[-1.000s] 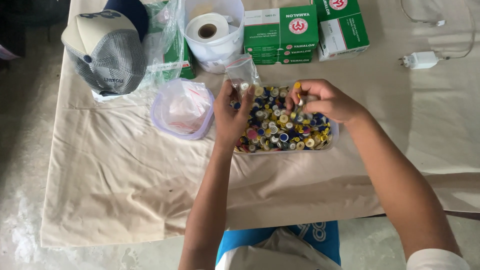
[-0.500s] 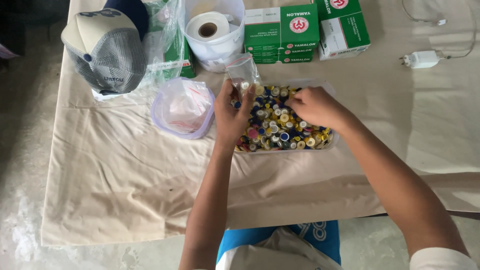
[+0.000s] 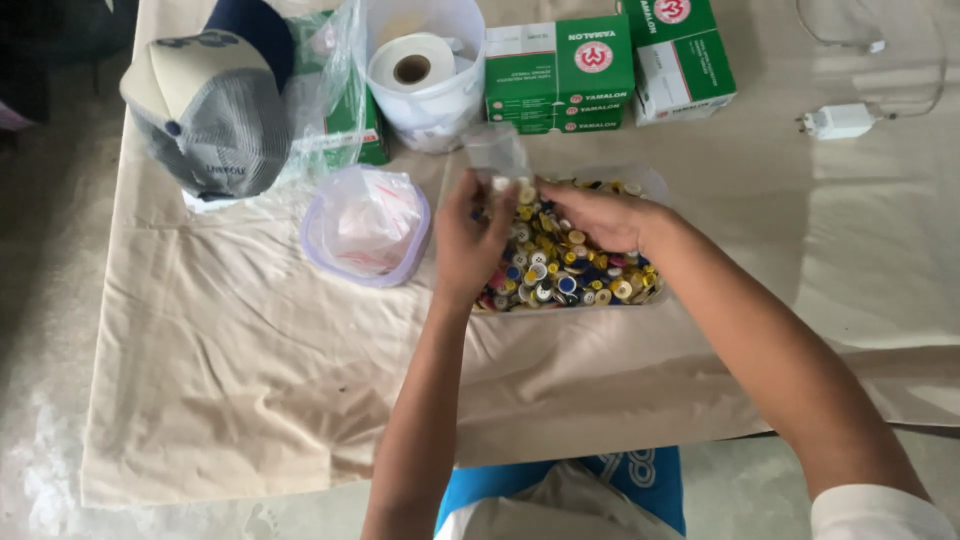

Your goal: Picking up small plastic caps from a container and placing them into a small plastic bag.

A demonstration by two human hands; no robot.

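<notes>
Where the table [image 3: 250, 400] carries its cloth, one clear shallow tray [image 3: 655, 185] of small mixed-colour buttons [image 3: 570, 275], set centre, just ahead of the person.

Left hand [image 3: 468, 245]: raised over the tray's left end, grip pinched on the lower edge of a small clear plastic bag [image 3: 497, 150]; bag upright, long axis running away from the body, mouth end apparently at the fingers, though too blurred to confirm.

Right hand [image 3: 598, 215]: palm down on the buttons at the tray's far side, fingers curled inward and pointing left toward the bag; whether pressed on a button or merely resting, cannot tell. Nearer of the two to the buttons; bag lying just left of and slightly beyond its fingertips, close but apart.

Beside the tray, left: round lidded tub [image 3: 365, 225]. Further back: cap [image 3: 205, 110], paper roll [image 3: 412, 65] in white bucket [image 3: 440, 110], green boxes [image 3: 560, 75], white charger [image 3: 838, 120].
</notes>
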